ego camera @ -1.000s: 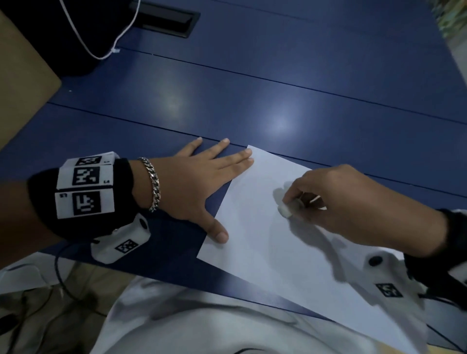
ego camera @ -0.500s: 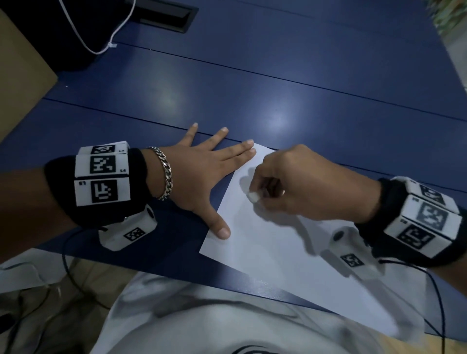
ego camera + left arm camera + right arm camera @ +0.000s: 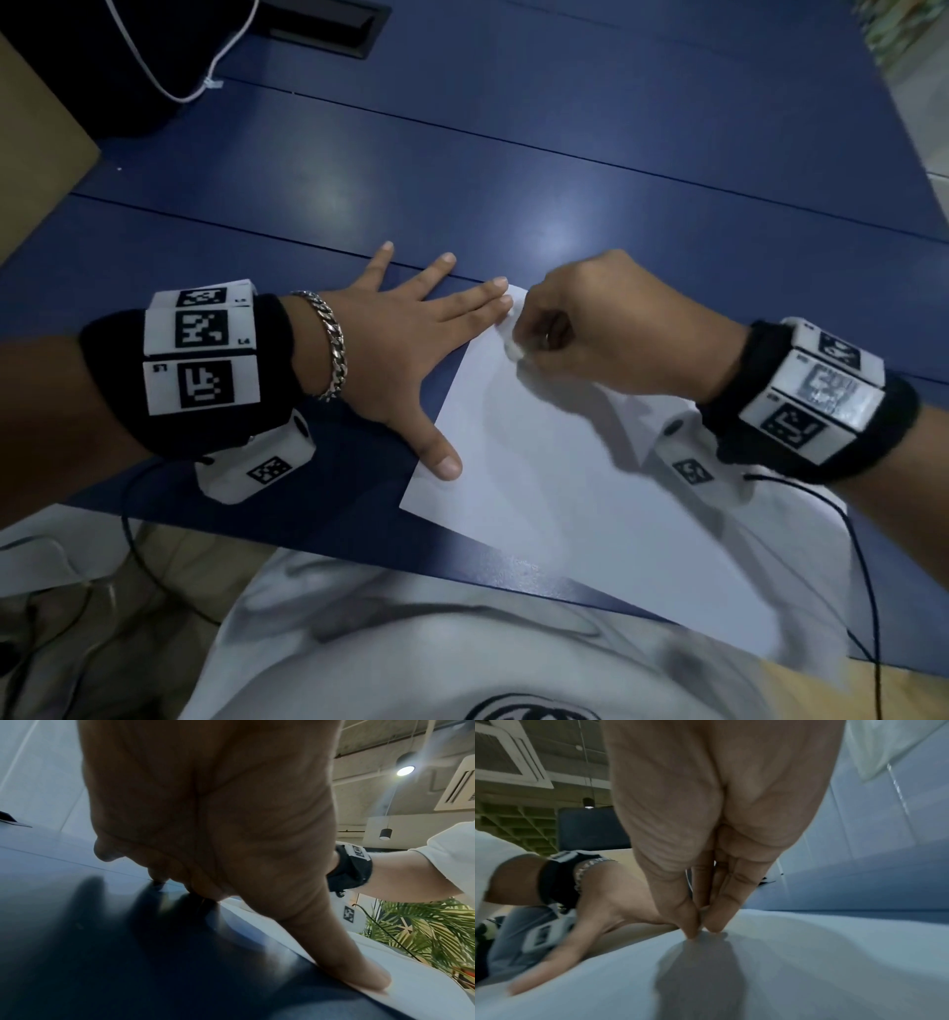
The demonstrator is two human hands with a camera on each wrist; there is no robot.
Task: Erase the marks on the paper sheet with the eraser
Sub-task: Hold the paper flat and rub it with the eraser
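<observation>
White cloth, the person's shirt [image 3: 421, 642], fills the nearest edge of the head view, with a dark printed mark at the bottom. Just beyond it the blue table [image 3: 565, 169] begins, and the paper [image 3: 590, 514] lies on it at a slant, its near corner reaching out over the table edge towards the shirt.

The left hand [image 3: 395, 354] lies flat, palm down and fingers spread and straight. Its thumb [image 3: 444, 462] presses the paper's left edge, and two fingertips [image 3: 500, 295] touch the far corner; the other fingers rest on bare table. The left wrist view shows the thumb [image 3: 359, 967] pinning the sheet's edge. A chain bracelet [image 3: 334, 344] sits on that wrist beside a black band carrying white marker blocks.

The right hand [image 3: 606, 329] is curled into a loose fist at the paper's far corner, just beside the left fingertips. Its thumb and fingers pinch a small white eraser [image 3: 513, 349], whose tip is down on the sheet. In the right wrist view the fingertips [image 3: 693, 929] close together against the paper [image 3: 808, 963], with only a sliver of eraser showing between them. No marks can be made out on the sheet; the picture there is blurred.

Farther off, a white cable [image 3: 169, 87] loops across a dark area at the table's far left, near a black recessed slot [image 3: 328, 25].
</observation>
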